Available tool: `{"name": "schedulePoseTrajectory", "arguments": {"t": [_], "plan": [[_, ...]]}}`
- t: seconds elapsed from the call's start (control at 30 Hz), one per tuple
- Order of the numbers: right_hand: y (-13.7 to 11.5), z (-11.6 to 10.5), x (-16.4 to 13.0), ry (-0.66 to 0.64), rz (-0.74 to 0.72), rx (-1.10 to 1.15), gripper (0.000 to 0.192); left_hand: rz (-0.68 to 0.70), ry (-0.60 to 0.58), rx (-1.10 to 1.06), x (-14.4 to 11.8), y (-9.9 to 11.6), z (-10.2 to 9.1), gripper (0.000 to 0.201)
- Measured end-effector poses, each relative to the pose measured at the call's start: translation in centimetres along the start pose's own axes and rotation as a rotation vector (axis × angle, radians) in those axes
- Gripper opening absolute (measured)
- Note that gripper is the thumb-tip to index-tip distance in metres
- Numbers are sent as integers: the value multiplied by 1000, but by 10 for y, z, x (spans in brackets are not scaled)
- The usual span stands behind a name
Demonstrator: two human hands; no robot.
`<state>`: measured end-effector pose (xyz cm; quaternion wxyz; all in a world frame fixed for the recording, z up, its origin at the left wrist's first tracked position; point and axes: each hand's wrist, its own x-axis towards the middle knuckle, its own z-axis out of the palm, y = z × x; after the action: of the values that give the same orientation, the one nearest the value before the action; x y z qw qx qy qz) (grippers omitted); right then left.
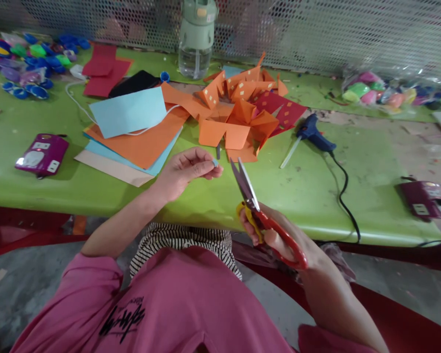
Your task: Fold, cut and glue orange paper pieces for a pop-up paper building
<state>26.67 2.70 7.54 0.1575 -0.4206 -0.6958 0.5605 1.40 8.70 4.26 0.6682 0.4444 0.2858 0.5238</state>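
Observation:
My left hand [191, 169] pinches a tiny light-blue piece of paper [215, 163] between thumb and fingertips, just above the table's near part. To its right, my right hand [275, 233] is wrapped round the red and yellow handles of a pair of scissors [250, 189]. The blades are slightly parted and point away from me, apart from the left hand. Beyond both hands lie folded and cut orange paper pieces [224, 133], some with small square holes or pale squares. A red sheet [290, 110] with orange squares lies beside them.
A glue gun [312, 135] with a black cord lies at right. A light-blue sheet [130, 112] tops stacked coloured paper at left. A water bottle [196, 44] stands at the back. Purple power sockets [43, 154] and bagged colourful pieces [382, 90] sit on the green table [382, 162].

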Motion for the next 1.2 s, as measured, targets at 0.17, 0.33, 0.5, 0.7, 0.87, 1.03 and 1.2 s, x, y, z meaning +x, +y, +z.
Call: {"name": "schedulePoseTrajectory", "arguments": {"t": [0.17,0.33,0.5,0.7,0.87,1.03,1.2], "plan": [[-3,3,2,-62,33,-69,76,-69,15,-55,1,4,0,34],[-7,3,4,-59,37,-57,76,-99,-5,-124,2,5,-1,33],[-7,4,6,-59,41,-67,76,-137,-7,-152,2,4,-1,33],[-8,3,6,-67,27,-61,76,-147,2,-151,1,6,0,32],[-7,3,6,-85,27,-47,75,-154,1,-181,0,6,1,34],[-8,3,8,-88,21,-48,75,-144,-14,-182,1,6,0,32],[-8,4,8,-89,13,-60,74,-156,10,-155,1,5,-1,35]]}}
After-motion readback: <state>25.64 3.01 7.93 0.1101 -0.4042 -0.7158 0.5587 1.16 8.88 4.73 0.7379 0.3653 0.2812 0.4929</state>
